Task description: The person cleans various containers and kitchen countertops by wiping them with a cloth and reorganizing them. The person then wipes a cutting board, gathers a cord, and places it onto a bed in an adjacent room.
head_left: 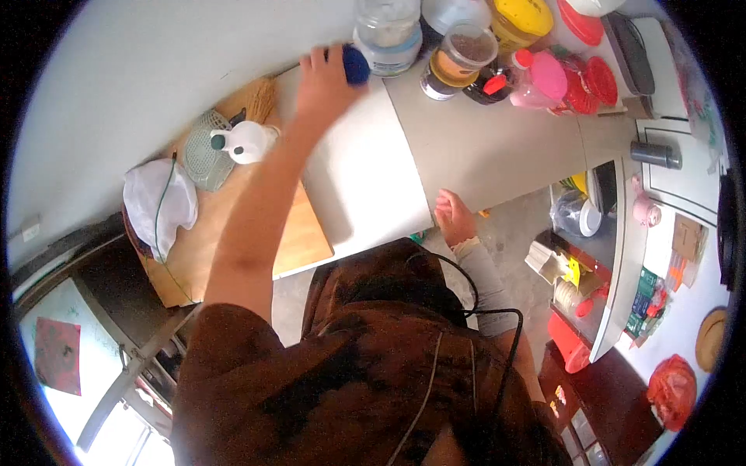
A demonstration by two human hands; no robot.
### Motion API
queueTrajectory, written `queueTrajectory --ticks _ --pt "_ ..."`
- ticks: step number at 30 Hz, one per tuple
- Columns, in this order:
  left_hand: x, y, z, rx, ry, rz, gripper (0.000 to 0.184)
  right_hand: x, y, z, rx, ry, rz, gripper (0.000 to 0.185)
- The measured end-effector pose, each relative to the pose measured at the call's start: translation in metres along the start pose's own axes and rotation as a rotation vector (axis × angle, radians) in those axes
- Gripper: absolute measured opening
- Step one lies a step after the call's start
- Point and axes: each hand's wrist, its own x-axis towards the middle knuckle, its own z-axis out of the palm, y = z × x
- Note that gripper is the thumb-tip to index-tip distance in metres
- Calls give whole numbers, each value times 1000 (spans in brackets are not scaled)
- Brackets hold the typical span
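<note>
At the back of the white counter (pixel 365 147), my left hand (pixel 326 81) has its fingers curled around the edge of a dark blue round object (pixel 357 65). Its exact kind is hard to make out. Right beside it stands a clear plastic jar (pixel 388 50) with a blue band. My right hand (pixel 456 217) hangs at the counter's front edge, its fingers loosely bent and apart, with nothing in them. A light sleeve covers that forearm.
To the left, a wooden board (pixel 303 233) lies under a white jug (pixel 250 142), a green mesh basket (pixel 208 147) and a white plastic bag (pixel 159 198). Several jars, including a brown-filled tub (pixel 468 46), and pink bottles crowd the back right. A dark cylinder (pixel 657 154) sits further right.
</note>
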Motion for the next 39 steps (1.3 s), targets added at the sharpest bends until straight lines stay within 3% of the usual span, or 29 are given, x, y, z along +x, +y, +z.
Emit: queueTrajectory --ticks 2,4,6,7,8,10,11,12,13,14,15,17,18,19,22,24,28,31,33,37,39 --pt "-50 29 7 -141 -7 118 87 -1 -31 -2 58 96 -83 65" --pt "-82 72 12 -271 -180 123 89 -1 -56 -13 107 181 -171 74" --pt "-100 106 39 -431 -276 164 87 13 -71 -20 -286 385 -455 94" --pt "-106 125 47 -476 -260 187 85 21 -72 -19 -184 447 -446 103" --pt "-110 139 56 -520 -247 208 83 23 -69 -24 -355 489 -436 107" --pt "-109 144 74 -652 -274 294 76 41 -67 -44 437 256 -88 107" --pt "-108 145 75 -763 -271 315 67 42 -55 -48 440 245 -97 107" --pt "-104 143 66 -755 -264 309 67 39 -39 -49 202 466 -192 104" --pt "-101 138 56 -794 -341 214 63 36 -32 -51 -42 683 -281 102" --pt "-100 131 51 -832 -417 115 58 35 -25 -54 -34 674 -284 102" --pt "-100 117 60 -892 -210 69 51 34 -27 -59 -142 601 -312 100" --pt "-95 83 64 -951 -320 -360 42 29 -42 -64 -229 494 -317 93" --pt "-92 61 71 -861 -298 -507 49 28 -47 -64 -225 489 -315 93" --pt "-96 39 81 -703 -71 -475 55 28 -51 -65 -244 479 -275 92" --pt "-76 -8 68 -537 151 -624 76 27 -57 -68 -254 471 -247 91" --pt "-66 -29 77 41 -29 -638 77 27 -56 -68 -249 462 -263 90" --pt "-62 -88 147 31 -102 -573 75 25 -57 -69 -256 448 -244 89" --pt "-38 -114 167 128 -20 -523 70 24 -58 -70 -266 435 -226 89" --pt "-9 -133 174 64 154 -499 63 25 -58 -71 -269 429 -232 88" --pt "28 -124 166 -42 151 -657 54 25 -62 -69 -290 442 -228 86" --pt "24 -120 182 -13 134 -361 48 27 -61 -68 -277 451 -245 86"
